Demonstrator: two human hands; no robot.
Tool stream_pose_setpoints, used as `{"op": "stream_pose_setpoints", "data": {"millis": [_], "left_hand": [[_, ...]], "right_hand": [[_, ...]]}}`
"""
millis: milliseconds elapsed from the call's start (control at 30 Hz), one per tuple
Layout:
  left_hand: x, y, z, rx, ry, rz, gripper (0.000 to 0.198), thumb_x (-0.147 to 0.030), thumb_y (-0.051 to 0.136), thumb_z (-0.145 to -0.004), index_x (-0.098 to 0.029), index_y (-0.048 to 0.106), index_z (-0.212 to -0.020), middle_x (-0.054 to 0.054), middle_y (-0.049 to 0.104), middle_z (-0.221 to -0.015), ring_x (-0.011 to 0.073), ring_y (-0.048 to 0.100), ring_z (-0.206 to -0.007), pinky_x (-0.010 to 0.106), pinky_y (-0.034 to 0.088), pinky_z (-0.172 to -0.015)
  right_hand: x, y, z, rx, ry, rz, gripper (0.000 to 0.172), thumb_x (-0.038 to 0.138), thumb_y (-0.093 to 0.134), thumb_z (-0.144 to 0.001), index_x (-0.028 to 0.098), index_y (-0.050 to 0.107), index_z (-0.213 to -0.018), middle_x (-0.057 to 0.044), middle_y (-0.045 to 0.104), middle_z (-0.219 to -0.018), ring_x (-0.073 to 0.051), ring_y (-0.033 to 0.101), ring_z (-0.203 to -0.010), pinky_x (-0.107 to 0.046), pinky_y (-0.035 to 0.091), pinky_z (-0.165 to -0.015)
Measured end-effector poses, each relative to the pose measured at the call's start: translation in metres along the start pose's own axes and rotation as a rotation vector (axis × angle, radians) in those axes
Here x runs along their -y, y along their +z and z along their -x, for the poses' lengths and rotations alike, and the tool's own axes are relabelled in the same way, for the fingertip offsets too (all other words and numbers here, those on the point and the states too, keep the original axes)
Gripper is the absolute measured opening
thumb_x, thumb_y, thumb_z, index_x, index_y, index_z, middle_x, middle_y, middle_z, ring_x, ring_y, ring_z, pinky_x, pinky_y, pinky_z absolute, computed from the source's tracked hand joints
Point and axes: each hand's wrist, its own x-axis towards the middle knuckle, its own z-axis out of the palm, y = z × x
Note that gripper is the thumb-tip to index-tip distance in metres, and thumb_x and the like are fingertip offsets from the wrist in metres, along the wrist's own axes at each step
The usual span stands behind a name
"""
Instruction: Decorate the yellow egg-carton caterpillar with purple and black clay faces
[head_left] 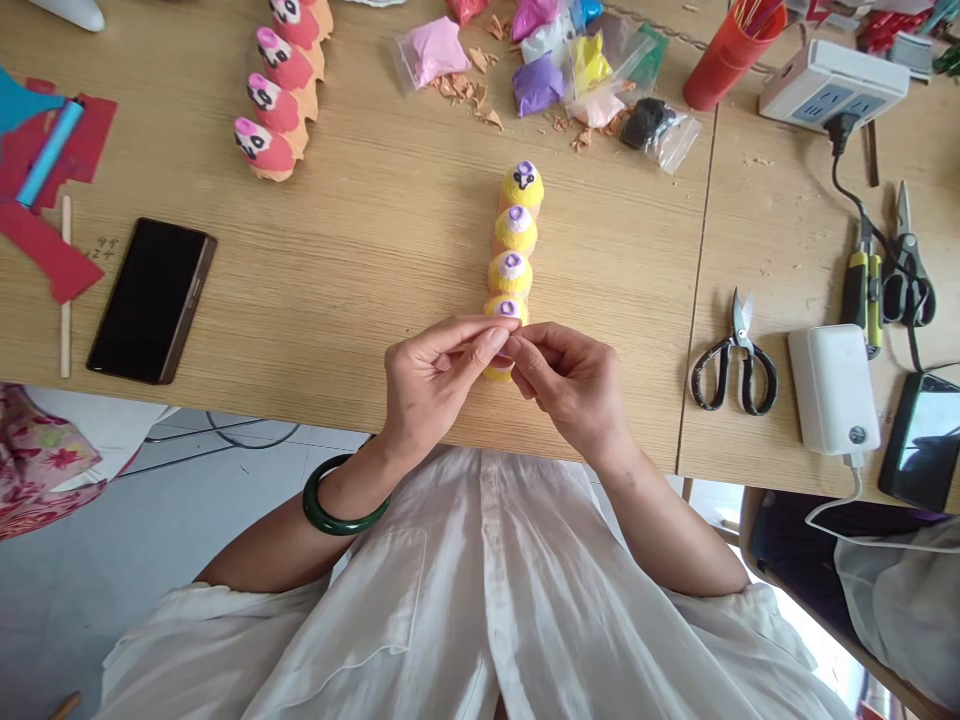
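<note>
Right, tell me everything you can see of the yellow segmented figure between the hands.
The yellow segmented figure is a straight row of rounded, rough, clay-like segments, with orange-tan material showing between them. It lies on the wooden table, running away from the person. The far segment has a dark mark in a purple ring; the next ones carry white patches with purple centres. At its near end, the left hand and right hand meet, their fingers covering part of it.

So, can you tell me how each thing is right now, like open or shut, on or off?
Left hand: pinching, fingertips meeting the right hand.
Right hand: pinching too; whatever it holds is hidden.
Yellow figures: lined up in a touching row.
Scissors nearest the hands: blades shut.
Black phone: screen dark.
Power strip: plugged in.
</note>
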Motion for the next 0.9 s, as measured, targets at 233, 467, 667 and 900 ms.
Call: {"op": "stream_pose_setpoints", "data": {"millis": [233,467,667,900], "left_hand": [[0.0000,-0.0010,-0.0007,-0.006,-0.048,-0.004,0.024,-0.046,0.077,-0.098,-0.026,0.087,-0.107,0.001,0.086,-0.105,0.0173,0.082,-0.083,0.026,0.069,-0.078],[0.0007,0.0000,0.0003,-0.001,-0.119,0.053,0.031,-0.052,0.074,-0.099,-0.027,0.086,-0.112,0.004,0.085,-0.116,0.0218,0.084,-0.094,0.029,0.071,-0.077],[-0.0056,-0.0005,-0.0016,-0.027,-0.049,-0.009,0.026,-0.050,0.083,-0.093,-0.026,0.086,-0.101,0.003,0.085,-0.105,0.0188,0.082,-0.085,0.030,0.070,-0.082],[-0.0033,-0.0001,-0.0007,-0.039,-0.114,0.024,0.029,-0.052,0.079,-0.095,-0.025,0.085,-0.102,0.003,0.085,-0.102,0.0221,0.083,-0.091,0.032,0.070,-0.079]], "right_hand": [[-0.0018,-0.0003,0.0002,-0.006,-0.002,0.014,0.049,0.065,0.081,-0.088,0.017,0.069,-0.085,0.007,0.052,-0.056,-0.005,0.041,-0.050,-0.023,0.033,-0.046],[-0.0036,-0.0008,-0.0012,-0.018,0.001,0.030,0.049,0.065,0.079,-0.089,0.018,0.067,-0.086,0.008,0.050,-0.054,-0.006,0.039,-0.048,-0.023,0.032,-0.045],[0.0000,-0.0015,-0.0001,-0.002,0.018,0.051,0.048,0.065,0.079,-0.088,0.018,0.068,-0.084,0.007,0.053,-0.056,-0.006,0.039,-0.049,-0.023,0.033,-0.046],[0.0008,-0.0011,0.0002,-0.017,0.030,0.040,0.049,0.065,0.079,-0.089,0.017,0.069,-0.087,0.007,0.051,-0.054,-0.006,0.040,-0.049,-0.023,0.033,-0.045]]}}
